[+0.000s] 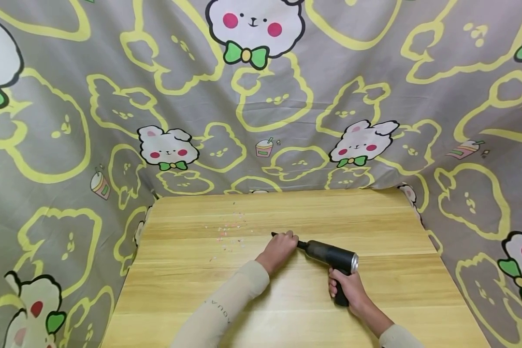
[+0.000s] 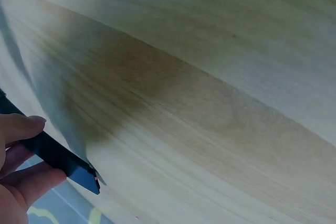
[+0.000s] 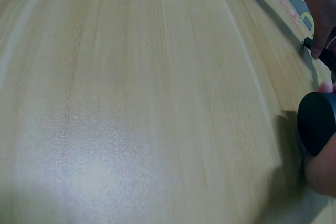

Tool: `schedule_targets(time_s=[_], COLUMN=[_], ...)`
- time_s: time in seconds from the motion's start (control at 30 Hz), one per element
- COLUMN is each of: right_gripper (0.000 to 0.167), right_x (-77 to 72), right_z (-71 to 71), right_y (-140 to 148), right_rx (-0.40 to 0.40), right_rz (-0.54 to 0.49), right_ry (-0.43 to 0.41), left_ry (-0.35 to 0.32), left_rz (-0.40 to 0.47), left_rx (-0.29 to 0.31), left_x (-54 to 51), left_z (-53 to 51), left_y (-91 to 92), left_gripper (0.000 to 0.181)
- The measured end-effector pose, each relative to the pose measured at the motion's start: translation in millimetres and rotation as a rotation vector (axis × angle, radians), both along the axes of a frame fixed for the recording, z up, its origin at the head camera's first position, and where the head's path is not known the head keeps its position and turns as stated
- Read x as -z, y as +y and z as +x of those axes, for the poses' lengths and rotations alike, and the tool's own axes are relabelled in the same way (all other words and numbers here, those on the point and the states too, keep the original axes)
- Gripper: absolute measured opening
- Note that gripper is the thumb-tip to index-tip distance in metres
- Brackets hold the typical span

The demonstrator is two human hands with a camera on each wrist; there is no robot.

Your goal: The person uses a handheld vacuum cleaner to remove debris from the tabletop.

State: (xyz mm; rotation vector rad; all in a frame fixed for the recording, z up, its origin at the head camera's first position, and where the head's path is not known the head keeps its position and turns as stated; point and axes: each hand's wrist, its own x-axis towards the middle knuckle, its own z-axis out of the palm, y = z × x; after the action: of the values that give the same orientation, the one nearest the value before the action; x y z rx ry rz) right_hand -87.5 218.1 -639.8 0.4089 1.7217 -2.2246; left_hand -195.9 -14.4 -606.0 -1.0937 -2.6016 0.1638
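A black handheld device (image 1: 330,255), shaped like a pistol-grip vacuum with a silver rear end, is held over the wooden table. My right hand (image 1: 350,287) grips its handle, fingers curled round it. My left hand (image 1: 280,249) holds the narrow nozzle at the front, whose tip points left. In the left wrist view, thumb and fingers (image 2: 32,182) pinch the flat dark nozzle (image 2: 58,156). The right wrist view catches the round handle bottom (image 3: 316,121) at the right edge. Small pink and white scraps (image 1: 224,232) lie scattered left of the nozzle tip.
The light wooden table (image 1: 191,299) ends at the back and sides against a grey curtain (image 1: 252,106) with yellow outlines and rabbit figures. Shadows of the hands fall on the wood in both wrist views.
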Motion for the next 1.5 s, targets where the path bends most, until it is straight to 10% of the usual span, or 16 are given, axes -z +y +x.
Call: schedule_targets(time_s=[1.5], right_gripper=[0.008], right_x=[-9.3], right_z=[-33.1], right_y=[-47], right_rx=[0.043], right_rz=[0.030], right_ry=[-0.006], left_ry=[-0.044], left_rz=[-0.028], left_rx=[-0.108], left_x=[-3.8], left_z=[-25.3], left_y=[-32.9], left_gripper=[0.015])
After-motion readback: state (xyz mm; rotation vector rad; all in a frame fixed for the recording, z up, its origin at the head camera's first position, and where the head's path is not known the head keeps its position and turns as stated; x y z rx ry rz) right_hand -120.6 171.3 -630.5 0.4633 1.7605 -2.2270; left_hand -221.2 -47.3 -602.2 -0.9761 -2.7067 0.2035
